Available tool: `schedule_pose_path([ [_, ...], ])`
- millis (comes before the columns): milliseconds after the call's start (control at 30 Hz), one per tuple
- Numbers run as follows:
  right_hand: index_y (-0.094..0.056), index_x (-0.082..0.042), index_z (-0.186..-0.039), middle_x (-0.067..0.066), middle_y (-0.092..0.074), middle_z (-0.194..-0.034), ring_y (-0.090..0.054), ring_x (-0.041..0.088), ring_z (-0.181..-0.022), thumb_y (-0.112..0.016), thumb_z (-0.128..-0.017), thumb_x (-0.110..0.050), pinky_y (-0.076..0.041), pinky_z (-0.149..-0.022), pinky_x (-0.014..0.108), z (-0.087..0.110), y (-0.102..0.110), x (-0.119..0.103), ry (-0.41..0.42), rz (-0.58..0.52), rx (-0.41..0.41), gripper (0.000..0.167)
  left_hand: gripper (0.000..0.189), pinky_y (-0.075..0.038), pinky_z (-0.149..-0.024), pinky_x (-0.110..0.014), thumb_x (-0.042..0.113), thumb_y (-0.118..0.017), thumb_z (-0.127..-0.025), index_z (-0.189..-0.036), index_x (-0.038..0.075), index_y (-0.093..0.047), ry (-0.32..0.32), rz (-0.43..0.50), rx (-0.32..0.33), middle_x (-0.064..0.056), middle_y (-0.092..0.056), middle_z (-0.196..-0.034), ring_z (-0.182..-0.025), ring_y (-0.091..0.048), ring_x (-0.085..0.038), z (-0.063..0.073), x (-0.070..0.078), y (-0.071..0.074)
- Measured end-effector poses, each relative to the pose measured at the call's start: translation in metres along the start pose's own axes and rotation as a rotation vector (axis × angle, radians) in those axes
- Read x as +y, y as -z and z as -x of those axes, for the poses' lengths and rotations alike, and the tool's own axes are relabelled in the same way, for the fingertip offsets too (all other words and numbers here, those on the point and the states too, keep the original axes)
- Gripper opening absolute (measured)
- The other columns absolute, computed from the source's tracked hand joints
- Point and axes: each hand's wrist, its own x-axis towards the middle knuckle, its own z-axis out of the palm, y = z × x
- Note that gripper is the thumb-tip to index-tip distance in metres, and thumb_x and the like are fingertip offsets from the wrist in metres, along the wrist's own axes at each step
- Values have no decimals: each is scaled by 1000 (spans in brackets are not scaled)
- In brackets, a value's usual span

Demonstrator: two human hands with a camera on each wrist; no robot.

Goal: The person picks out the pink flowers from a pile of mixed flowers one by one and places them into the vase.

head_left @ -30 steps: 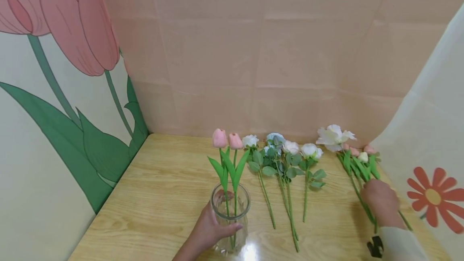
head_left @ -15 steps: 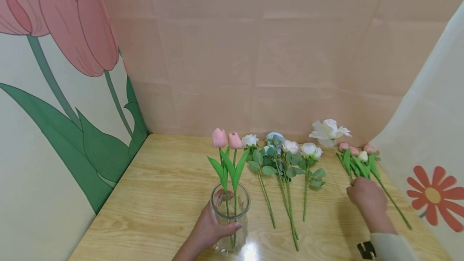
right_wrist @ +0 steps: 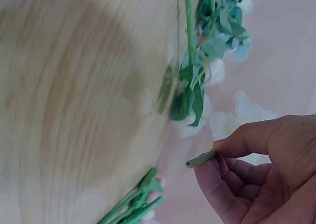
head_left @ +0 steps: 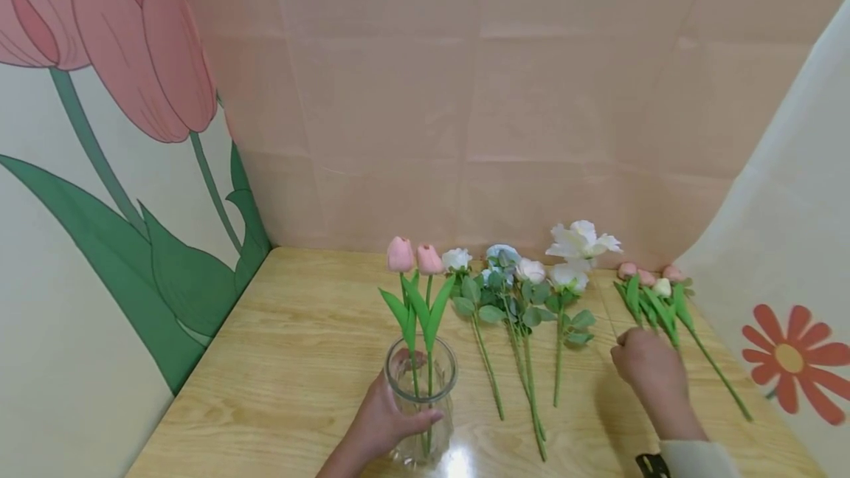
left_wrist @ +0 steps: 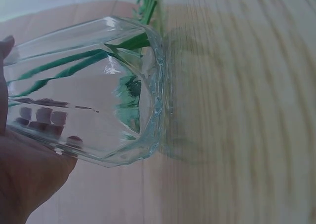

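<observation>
My left hand (head_left: 388, 411) grips a clear glass vase (head_left: 438, 419) on the table, its thumb across the near side. Two pink tulips (head_left: 415, 257) with green leaves stand in the vase; their stems show through the glass (left_wrist: 74, 61) in the left wrist view. Thumb and forefinger of my right hand (head_left: 654, 375) pinch the stem (right_wrist: 200, 160) of a large white flower (head_left: 581, 240), raised off the table. The bloom overlaps a white rose (head_left: 567, 276) in the head view. The stem's cut end points out from the fingers in the right wrist view.
White and blue flowers with leafy stems (head_left: 518, 293) lie right of the vase on the wooden table (head_left: 285, 360). Pink and white tulips (head_left: 654, 293) lie near the right edge. A pinkish backdrop (head_left: 425, 94) hangs behind, with flower-printed cloths at both sides.
My right hand has drawn the large white flower up from beside the tulips at the right and moved it left. My left hand and the vase stay in place.
</observation>
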Motion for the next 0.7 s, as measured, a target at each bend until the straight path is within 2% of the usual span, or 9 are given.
schedule_pose_path([
  [200,-66,6,-122,32,-66,-116,-65,35,-80,-55,-93,-15,-53,-62,50,4,-7,-14,-27,-45,-22,37,86,-37,-106,-70,35,-91,-71,-144,23,-47,9,-4,3,-5,-58,-141,-133,-50,-38,2,0,0],
  [300,-66,8,-119,33,-66,-114,-67,38,-81,-55,-92,-14,-54,-66,53,5,-9,-20,-4,-30,-13,36,88,-37,-107,-70,35,-92,-71,-145,20,-47,9,-3,3,-5,-58,-141,-133,-50,-37,2,1,0],
  [467,-69,6,-109,30,-69,-102,-66,34,-77,-56,-90,-13,-54,-68,55,7,-12,-29,-2,-20,13,30,87,-37,-107,-70,35,-92,-70,-144,21,-47,5,-6,6,-5,-58,-141,-133,-49,-37,2,1,-1],
  [667,-71,2,-102,24,-69,-93,-62,30,-73,-56,-89,-13,-52,-61,49,9,-15,-39,-16,-42,5,24,86,-37,-106,-71,37,-91,-70,-143,23,-48,4,-4,4,-5,-58,-141,-133,-49,-38,1,0,0],
  [700,-70,1,-94,21,-68,-87,-60,29,-69,-55,-89,-12,-50,-57,46,10,-17,-41,-20,-48,-4,20,87,-37,-106,-72,37,-92,-70,-144,22,-48,6,-4,4,-5,-57,-141,-133,-49,-39,1,0,0],
])
